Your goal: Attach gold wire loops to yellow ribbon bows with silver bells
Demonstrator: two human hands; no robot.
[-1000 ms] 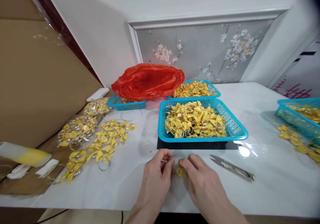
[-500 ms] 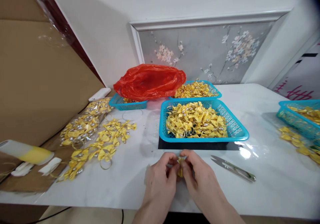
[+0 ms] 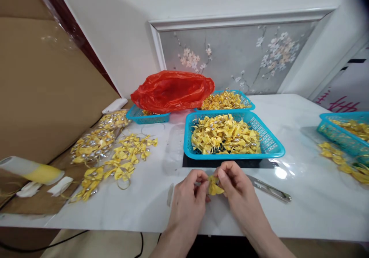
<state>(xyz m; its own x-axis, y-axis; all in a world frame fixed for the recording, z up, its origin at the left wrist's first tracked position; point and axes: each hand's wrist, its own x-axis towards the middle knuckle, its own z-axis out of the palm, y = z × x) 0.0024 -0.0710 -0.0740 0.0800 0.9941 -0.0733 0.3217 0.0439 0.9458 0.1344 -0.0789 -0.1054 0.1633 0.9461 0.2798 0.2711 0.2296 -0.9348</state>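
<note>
Between my two hands is a small yellow ribbon bow [image 3: 215,186], held a little above the white table in front of the baskets. My left hand [image 3: 190,192] pinches the bow's left side with thumb and forefinger. On its other side, my right hand [image 3: 235,185] has thumb and fingers closed on the bow's upper right edge. The fingers hide part of the bow. Just beyond lies a blue plastic basket [image 3: 235,156] heaped with yellow bows [image 3: 226,133] bearing silvery beads. Thread snips [image 3: 272,189] rest beside my right hand, their tips hidden behind it.
Loose yellow bows [image 3: 123,162] lie at the left, near bagged ones [image 3: 95,143]. A yellow-wound spool [image 3: 34,170] lies on cardboard. Behind are a red plastic bag [image 3: 173,93] and another filled basket [image 3: 248,96]. One more basket [image 3: 343,135] stands at right.
My hands have moved slightly apart and my right hand has risen, so more of the bow shows between them. My right hand now covers the tips of the snips.
</note>
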